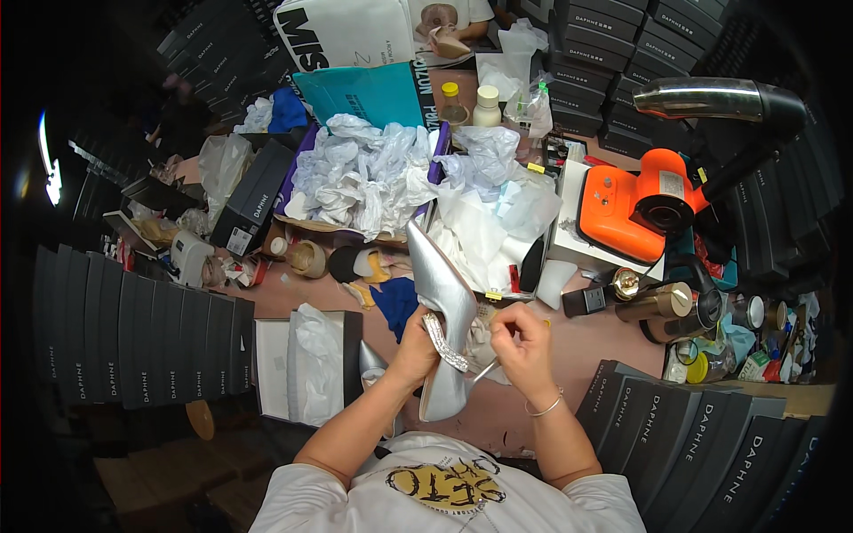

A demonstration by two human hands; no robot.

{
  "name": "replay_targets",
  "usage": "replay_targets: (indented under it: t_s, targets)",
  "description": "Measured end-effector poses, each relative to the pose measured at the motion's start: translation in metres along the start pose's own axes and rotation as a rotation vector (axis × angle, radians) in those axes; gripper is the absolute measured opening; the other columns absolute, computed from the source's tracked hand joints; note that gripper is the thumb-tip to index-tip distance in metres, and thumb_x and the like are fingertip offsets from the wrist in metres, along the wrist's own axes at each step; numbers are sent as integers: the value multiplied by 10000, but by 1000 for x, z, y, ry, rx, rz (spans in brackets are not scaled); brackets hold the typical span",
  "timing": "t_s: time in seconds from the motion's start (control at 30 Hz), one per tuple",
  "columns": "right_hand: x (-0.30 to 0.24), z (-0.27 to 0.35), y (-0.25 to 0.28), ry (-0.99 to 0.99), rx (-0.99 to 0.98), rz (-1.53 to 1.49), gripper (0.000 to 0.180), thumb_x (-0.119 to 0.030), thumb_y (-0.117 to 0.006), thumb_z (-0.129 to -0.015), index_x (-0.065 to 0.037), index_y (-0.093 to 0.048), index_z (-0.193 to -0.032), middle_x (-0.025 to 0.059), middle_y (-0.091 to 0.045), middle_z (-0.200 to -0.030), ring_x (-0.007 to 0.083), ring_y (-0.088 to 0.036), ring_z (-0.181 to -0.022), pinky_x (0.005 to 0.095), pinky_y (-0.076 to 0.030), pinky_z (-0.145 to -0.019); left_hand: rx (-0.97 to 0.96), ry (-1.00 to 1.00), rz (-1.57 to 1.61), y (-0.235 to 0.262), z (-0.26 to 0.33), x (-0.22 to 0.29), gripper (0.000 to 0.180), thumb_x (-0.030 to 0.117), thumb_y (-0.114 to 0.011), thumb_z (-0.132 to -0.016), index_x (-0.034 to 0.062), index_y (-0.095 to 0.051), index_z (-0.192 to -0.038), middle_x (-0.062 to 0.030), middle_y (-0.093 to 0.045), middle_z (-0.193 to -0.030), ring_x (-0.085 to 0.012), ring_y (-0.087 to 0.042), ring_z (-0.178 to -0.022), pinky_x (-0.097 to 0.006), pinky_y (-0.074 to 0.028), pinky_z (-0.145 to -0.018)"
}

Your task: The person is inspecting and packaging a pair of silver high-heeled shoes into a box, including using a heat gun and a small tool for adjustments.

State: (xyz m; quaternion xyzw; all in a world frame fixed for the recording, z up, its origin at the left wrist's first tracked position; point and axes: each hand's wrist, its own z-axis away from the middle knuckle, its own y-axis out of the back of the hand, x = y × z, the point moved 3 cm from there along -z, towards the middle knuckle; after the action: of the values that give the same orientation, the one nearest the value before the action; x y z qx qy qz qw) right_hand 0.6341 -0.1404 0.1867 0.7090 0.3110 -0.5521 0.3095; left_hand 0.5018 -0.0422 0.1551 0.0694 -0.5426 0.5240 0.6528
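Note:
A silver pointed shoe (449,306) with a glittery band is held toe-up above the pink table. My left hand (413,351) is closed around its side, near the band. My right hand (524,346) is closed in a pinch, its fingertips by the outer end of a slim silver piece (482,371) that sticks out from the shoe's rear and looks like the heel. Whether anything else sits between those fingers cannot be seen. Part of another silver shoe (370,362) shows behind my left forearm, beside an open shoebox (271,369) with white tissue.
Ahead stands a purple-edged box (283,206) full of crumpled tissue. An orange machine (622,209) with a metal nozzle (702,98) is at the right. Dark shoeboxes (142,329) line the left, with more shoeboxes (684,440) at right. Bottles (486,107) and a blue cloth (397,306) lie between.

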Motion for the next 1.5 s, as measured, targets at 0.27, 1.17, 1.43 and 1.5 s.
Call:
replay_targets:
  t_s: [0.27,1.17,1.43,1.5]
  targets:
    - [165,38,74,-346,210,443,133,-153,-572,-906,-26,-604,-930,76,-628,-808,171,-590,-708,331,-464,-667,-203,166,194,-23,-52,2,409,366,-659,-860,16,-538,-1033,-90,-608,-844,-183,-626,-627,-305,-536,-549]
    - [246,120,77,-286,59,1116,536,-283,-595,-813,-111,-505,-1312,141,-370,-1422,307,-271,-1361,533,-160,-1121,-649,418,498,-244,-256,41,405,305,-659,-870,-16,-519,-1073,-76,-579,-782,-154,-647,-683,-372,-601,-728]
    - [247,119,77,-286,59,1121,535,-288,-591,-815,-111,-505,-1313,143,-372,-1423,306,-272,-1362,532,-155,-1121,-669,333,415,-248,-260,41,483,339,-698,-829,-12,-508,-1102,-84,-597,-816,-160,-631,-668,-319,-569,-616]
    - [248,119,77,-285,59,1118,535,-288,-590,-816,-110,-505,-1312,145,-372,-1423,307,-272,-1362,532,-155,-1121,-648,324,407,-248,-261,42,494,354,-701,-826,-11,-511,-1099,-84,-597,-815,-160,-628,-671,-316,-566,-610]
